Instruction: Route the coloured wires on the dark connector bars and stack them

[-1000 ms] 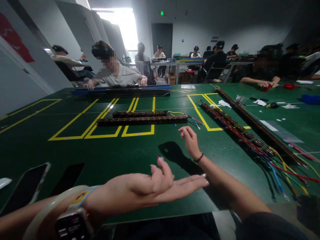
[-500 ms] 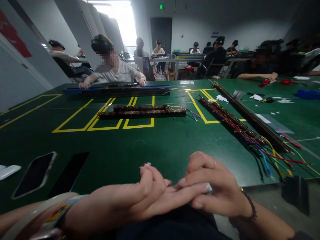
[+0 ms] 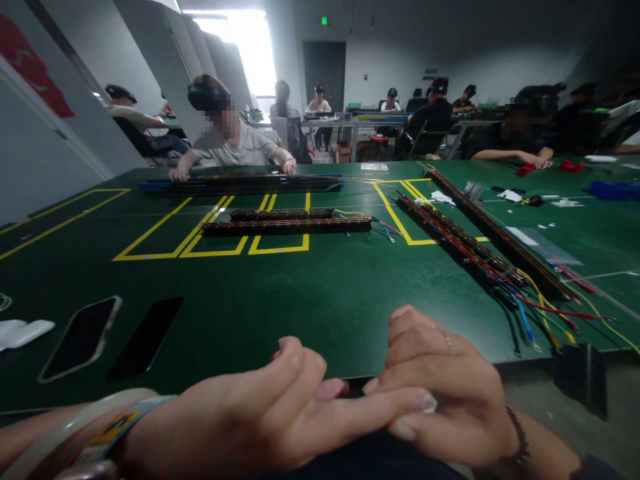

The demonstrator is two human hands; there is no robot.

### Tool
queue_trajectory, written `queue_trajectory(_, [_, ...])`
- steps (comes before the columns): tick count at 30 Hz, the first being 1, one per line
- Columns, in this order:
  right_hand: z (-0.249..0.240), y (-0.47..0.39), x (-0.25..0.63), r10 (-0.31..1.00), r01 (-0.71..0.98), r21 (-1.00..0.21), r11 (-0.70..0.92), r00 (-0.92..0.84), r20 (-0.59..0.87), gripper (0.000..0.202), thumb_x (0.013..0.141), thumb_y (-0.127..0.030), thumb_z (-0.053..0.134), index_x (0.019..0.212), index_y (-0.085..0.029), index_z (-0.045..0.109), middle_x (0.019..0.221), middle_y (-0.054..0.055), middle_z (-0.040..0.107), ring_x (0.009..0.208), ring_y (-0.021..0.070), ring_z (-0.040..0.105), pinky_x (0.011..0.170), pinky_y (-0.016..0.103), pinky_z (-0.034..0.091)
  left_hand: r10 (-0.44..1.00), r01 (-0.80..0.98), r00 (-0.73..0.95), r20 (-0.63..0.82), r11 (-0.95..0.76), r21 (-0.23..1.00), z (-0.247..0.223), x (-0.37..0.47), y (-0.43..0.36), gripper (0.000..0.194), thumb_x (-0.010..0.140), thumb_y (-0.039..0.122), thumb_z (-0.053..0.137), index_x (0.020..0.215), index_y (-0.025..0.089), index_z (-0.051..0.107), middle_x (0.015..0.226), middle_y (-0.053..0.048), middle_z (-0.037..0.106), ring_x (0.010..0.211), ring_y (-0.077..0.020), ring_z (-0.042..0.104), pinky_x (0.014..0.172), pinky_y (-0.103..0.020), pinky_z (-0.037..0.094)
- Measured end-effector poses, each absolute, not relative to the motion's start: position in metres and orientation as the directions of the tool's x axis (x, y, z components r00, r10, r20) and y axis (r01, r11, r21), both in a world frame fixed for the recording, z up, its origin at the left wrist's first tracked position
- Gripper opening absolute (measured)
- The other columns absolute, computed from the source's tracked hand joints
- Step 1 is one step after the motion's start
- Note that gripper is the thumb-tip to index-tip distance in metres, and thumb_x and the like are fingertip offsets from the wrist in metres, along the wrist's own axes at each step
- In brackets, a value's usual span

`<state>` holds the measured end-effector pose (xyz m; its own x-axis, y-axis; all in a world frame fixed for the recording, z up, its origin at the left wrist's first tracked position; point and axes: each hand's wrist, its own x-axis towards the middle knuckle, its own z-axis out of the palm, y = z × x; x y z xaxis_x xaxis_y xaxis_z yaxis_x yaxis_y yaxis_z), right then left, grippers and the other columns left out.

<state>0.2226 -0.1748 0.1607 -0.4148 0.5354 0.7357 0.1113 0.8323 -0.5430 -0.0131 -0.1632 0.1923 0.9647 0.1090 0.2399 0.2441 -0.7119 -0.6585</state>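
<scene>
In front of my lap, near the table's front edge, my left hand (image 3: 280,407) points right with its index finger stretched out and the other fingers loosely bent. Nothing shows in its grasp. My right hand (image 3: 445,393) is closed round the tip of that left index finger (image 3: 395,407), thumb below and bent fingers above. A pale, shiny nail shows at the fingertip. A wire bundle (image 3: 470,247) with red, blue and yellow leads lies beyond my right hand. Left of my left hand are a dark phone (image 3: 147,337) and a light-edged phone (image 3: 83,339).
On the green table (image 3: 250,293), two dark bar-shaped assemblies (image 3: 287,227) lie across yellow tape outlines. A longer dark bar (image 3: 500,230) lies at the right, near scraps and a plastic bag (image 3: 545,245). Across the table a person (image 3: 225,133) holds long dark strips (image 3: 240,183).
My right hand has shifted slightly right, and its fingers have curled more tightly around my left index fingertip. The left hand's bent fingers have opened out a little. The view has tilted slightly.
</scene>
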Motion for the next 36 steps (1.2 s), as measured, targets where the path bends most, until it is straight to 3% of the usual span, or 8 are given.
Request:
queue_trajectory(8, [0.162, -0.18, 0.218, 0.589, 0.045, -0.626, 0.779, -0.397, 0.704, 0.017, 0.086, -0.029, 0.058, 0.092, -0.017, 0.069, 0.069, 0.002, 0.062, 0.064, 0.0128, 0.057, 0.067, 0.031, 0.047, 0.04, 0.173, 0.978, 0.205, -0.7, -0.692, 0.2, -0.005, -0.164, 0.059, 0.087, 0.034, 0.059, 0.142, 0.03, 0.04, 0.079, 0.005, 0.059, 0.057, -0.0067, 0.043, 0.064, -0.024, 0.041])
queue_trajectory(24, [0.161, -0.184, 0.211, 0.641, -0.014, -0.692, 0.722, -0.363, 0.677, 0.018, 0.091, -0.035, 0.052, 0.089, -0.021, 0.063, 0.069, 0.0, 0.062, 0.066, 0.0133, 0.055, 0.066, 0.029, 0.048, 0.085, 0.183, 0.982, 0.17, -0.67, -0.72, 0.198, 0.0, -0.169, 0.058, 0.085, 0.035, 0.057, 0.14, 0.036, 0.041, 0.092, 0.002, 0.063, 0.051, -0.0051, 0.039, 0.053, -0.026, 0.036])
queue_trajectory(29, [0.162, -0.183, 0.208, 0.705, -0.053, -0.781, 0.622, -0.397, 0.588, 0.027, 0.093, -0.04, 0.049, 0.086, -0.018, 0.063, 0.07, 0.002, 0.06, 0.068, 0.0136, 0.055, 0.064, 0.028, 0.047, 0.075, 0.152, 0.988, 0.136, -0.631, -0.761, 0.198, -0.004, -0.166, 0.055, 0.085, 0.04, 0.058, 0.137, 0.033, 0.043, 0.076, 0.005, 0.058, 0.051, -0.0063, 0.038, 0.052, -0.025, 0.034])
queue_trajectory(36, [0.158, -0.181, 0.22, 0.736, -0.043, -0.862, 0.504, -0.502, 0.455, 0.022, 0.095, -0.025, 0.047, 0.094, -0.015, 0.068, 0.077, 0.005, 0.064, 0.075, 0.0134, 0.058, 0.07, 0.027, 0.047, 0.082, 0.164, 0.986, 0.145, -0.619, -0.768, 0.197, -0.009, -0.165, 0.055, 0.086, 0.045, 0.059, 0.136, 0.029, 0.044, 0.063, 0.007, 0.045, 0.051, -0.0064, 0.034, 0.051, -0.024, 0.029])
